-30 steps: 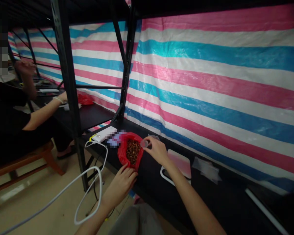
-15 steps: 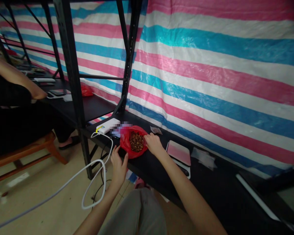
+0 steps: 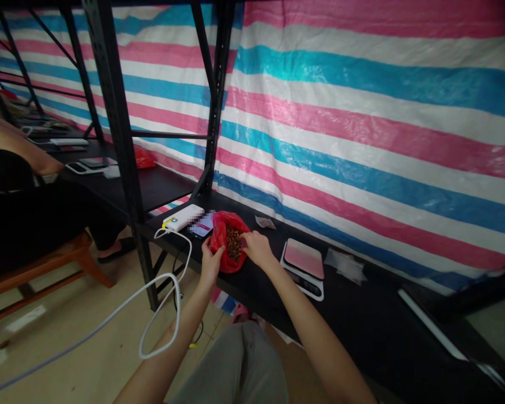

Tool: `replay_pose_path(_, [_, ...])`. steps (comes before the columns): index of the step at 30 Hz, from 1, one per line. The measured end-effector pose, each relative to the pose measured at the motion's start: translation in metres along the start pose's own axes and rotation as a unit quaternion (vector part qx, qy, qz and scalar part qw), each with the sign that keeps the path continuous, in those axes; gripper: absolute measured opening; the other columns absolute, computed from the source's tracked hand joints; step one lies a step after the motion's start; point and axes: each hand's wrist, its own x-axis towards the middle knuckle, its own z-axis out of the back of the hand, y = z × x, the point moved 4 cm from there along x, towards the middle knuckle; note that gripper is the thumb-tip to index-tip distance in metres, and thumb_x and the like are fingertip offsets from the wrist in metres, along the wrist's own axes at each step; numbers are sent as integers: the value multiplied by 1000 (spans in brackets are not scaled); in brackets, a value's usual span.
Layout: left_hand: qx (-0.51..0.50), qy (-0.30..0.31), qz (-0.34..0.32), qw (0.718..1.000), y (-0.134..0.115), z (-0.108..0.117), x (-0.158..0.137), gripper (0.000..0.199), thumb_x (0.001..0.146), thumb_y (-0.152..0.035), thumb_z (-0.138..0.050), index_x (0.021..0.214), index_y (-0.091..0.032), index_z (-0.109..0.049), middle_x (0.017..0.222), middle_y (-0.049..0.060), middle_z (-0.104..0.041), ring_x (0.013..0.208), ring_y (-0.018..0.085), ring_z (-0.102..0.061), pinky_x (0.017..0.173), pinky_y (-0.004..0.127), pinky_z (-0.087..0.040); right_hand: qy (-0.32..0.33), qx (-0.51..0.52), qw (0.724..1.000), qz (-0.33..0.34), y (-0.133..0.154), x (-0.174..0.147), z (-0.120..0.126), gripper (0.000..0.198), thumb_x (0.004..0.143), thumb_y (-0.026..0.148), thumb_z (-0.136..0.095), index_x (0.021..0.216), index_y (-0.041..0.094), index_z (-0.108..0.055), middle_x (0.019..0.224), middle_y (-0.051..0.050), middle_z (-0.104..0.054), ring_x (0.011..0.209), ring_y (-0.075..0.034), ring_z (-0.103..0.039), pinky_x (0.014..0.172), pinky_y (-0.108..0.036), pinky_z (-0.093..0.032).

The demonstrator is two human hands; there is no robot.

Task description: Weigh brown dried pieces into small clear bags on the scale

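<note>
A red plastic bag (image 3: 219, 233) stands open on the black shelf, with small brown pieces (image 3: 234, 242) heaped inside; their kind is too small to make out. My left hand (image 3: 211, 258) pinches the bag's left rim between thumb and fingers. On the opposite side, my right hand (image 3: 255, 247) is closed at the bag's right edge, its fingertips partly hidden against the red plastic. A small clear packet (image 3: 265, 223) lies just behind my right hand. To the right sits a white digital scale (image 3: 303, 268) with a flat weighing plate.
A white power bank (image 3: 183, 217) with a white cable (image 3: 122, 308) and a phone (image 3: 202, 224) lie left of the bag. Clear plastic bags (image 3: 345, 265) rest beyond the scale. A black rack post (image 3: 118, 123) rises at left; another person's arm (image 3: 21, 140) is farther left.
My left hand has moved up from beside the bag and taken hold of its left rim. The bag's opening has narrowed. My right hand stays at the right edge.
</note>
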Motion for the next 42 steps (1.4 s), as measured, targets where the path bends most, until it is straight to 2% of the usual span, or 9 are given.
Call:
replay_pose_path(4, [-3, 20, -10, 1000, -2, -4, -2, 44, 69, -17, -57, 110, -18, -40, 105, 9, -57, 96, 18, -57, 86, 34, -44, 2, 40, 999, -29, -3, -2, -2, 32, 72, 25, -62, 104, 24, -56, 97, -4, -63, 92, -20, -56, 74, -28, -42])
replay_pose_path(8, [14, -22, 9, 1000, -5, -2, 0, 32, 70, -17, -54, 100, -18, -44, 103, 7, -56, 96, 17, -56, 84, 31, -45, -5, 92, 995, -32, -3, -2, -6, 32, 71, 28, -64, 102, 27, -57, 98, 0, -64, 92, -18, -58, 75, -27, -42])
replay_pose_path(13, [-5, -27, 62, 998, -7, -3, 3, 35, 68, -23, -53, 101, -19, -41, 94, 4, -55, 79, 13, -58, 69, 26, -47, -19, 114, 993, -10, 0, 3, -13, 31, 71, 19, -62, 102, 24, -57, 99, -1, -65, 94, -18, -58, 78, -27, -42])
replay_pose_path(16, [-36, -20, 58, 997, -10, -6, 7, 31, 65, -23, -53, 94, -19, -42, 88, 1, -54, 71, 11, -56, 64, 24, -46, -32, 132, 991, -11, -1, 5, -19, 33, 71, 18, -60, 103, 24, -56, 101, -1, -65, 95, -18, -59, 79, -27, -43])
replay_pose_path(21, [-31, 17, 21, 999, -10, -13, 15, 29, 62, -26, -55, 89, -19, -44, 86, 0, -52, 74, 11, -54, 66, 23, -43, -54, 175, 983, -28, -6, 5, -27, 33, 71, 14, -58, 102, 25, -57, 98, 0, -66, 90, -16, -60, 79, -27, -44])
replay_pose_path(28, [-31, -20, 19, 999, -5, -8, 16, 30, 59, -27, -56, 85, -19, -44, 80, -2, -52, 72, 12, -52, 69, 25, -41, -56, 284, 956, -55, -10, 11, -40, 34, 64, 18, -67, 96, 25, -61, 88, 2, -68, 78, -15, -63, 72, -25, -47])
replay_pose_path(36, [-22, 67, -48, 996, -14, -19, 19, 28, 59, -26, -58, 85, -18, -49, 85, -1, -54, 82, 14, -52, 79, 27, -39, -64, 325, 942, -51, -10, 16, -45, 39, 62, 9, -62, 97, 24, -61, 89, 1, -67, 73, -14, -63, 68, -24, -47])
replay_pose_path(39, [-28, 87, -41, 995, -14, -17, 21, 28, 60, -27, -59, 85, -18, -50, 85, -1, -54, 81, 14, -53, 78, 27, -39, -71, 342, 935, -55, -9, 16, -47, 39, 61, 8, -60, 97, 24, -61, 89, 1, -67, 71, -13, -62, 67, -23, -47])
replay_pose_path(42, [-54, 74, -24, 995, -17, -15, 22, 28, 60, -26, -59, 84, -18, -49, 82, -2, -54, 76, 12, -53, 74, 25, -40, -77, 373, 922, -65, -8, 16, -50, 38, 61, 10, -61, 96, 24, -62, 90, 1, -67, 68, -13, -62, 66, -24, -48])
